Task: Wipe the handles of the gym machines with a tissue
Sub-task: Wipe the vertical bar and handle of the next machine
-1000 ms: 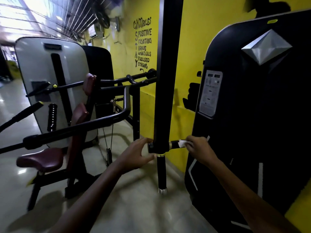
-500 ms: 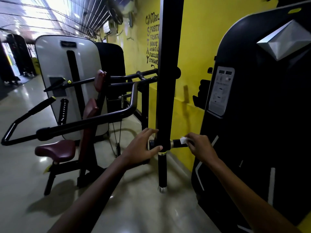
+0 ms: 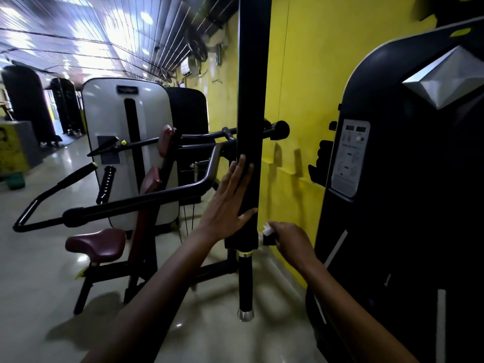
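Note:
A thick black upright bar (image 3: 252, 100) of a gym machine hangs in front of me, ending in a chrome-capped lower grip (image 3: 245, 289). A short black side handle (image 3: 268, 240) sticks out to its right. My right hand (image 3: 292, 241) grips that side handle with a white tissue (image 3: 267, 228) bunched under the fingers. My left hand (image 3: 230, 199) lies flat against the upright bar above the joint, fingers straight and pointing up.
A large black weight-stack housing (image 3: 408, 205) stands close on the right beside the yellow wall (image 3: 301, 74). To the left stands another machine with a maroon seat (image 3: 95, 243), long black lever arms (image 3: 117, 208) and a white shroud (image 3: 125, 142). Glossy floor runs beneath.
My left hand has let go of the joint and slid up to lie flat on the upright bar. The right hand stays on the side handle with the tissue. The view has shifted.

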Tool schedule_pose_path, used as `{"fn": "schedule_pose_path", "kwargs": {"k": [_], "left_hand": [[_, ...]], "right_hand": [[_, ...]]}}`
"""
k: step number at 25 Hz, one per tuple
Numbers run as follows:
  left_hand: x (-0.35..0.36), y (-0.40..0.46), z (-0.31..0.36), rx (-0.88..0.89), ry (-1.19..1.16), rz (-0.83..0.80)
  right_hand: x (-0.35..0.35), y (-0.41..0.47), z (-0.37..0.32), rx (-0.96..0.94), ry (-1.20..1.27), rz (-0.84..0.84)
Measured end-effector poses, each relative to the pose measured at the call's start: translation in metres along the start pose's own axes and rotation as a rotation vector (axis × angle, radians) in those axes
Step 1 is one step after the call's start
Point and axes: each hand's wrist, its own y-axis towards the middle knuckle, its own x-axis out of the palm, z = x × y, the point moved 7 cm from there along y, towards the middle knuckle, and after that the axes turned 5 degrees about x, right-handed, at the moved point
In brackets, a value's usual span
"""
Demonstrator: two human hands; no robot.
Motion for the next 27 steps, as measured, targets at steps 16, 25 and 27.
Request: {"fn": "schedule_pose_path", "kwargs": {"k": [16, 25, 27], "left_hand": [[0.008, 0.003, -0.008, 0.136, 0.497, -0.065], [0.004, 0.004, -0.006, 0.151, 0.530, -0.077], [0.003, 0.004, -0.005, 0.151, 0.530, -0.078]], "right_hand": [[0.000, -0.019, -0.033, -0.503, -0.467, 0.215], [0.000, -0.026, 0.021, -0.581, -0.530, 0.110], [-0.009, -0.027, 0.026, -0.544, -0.542, 0.122]]}}
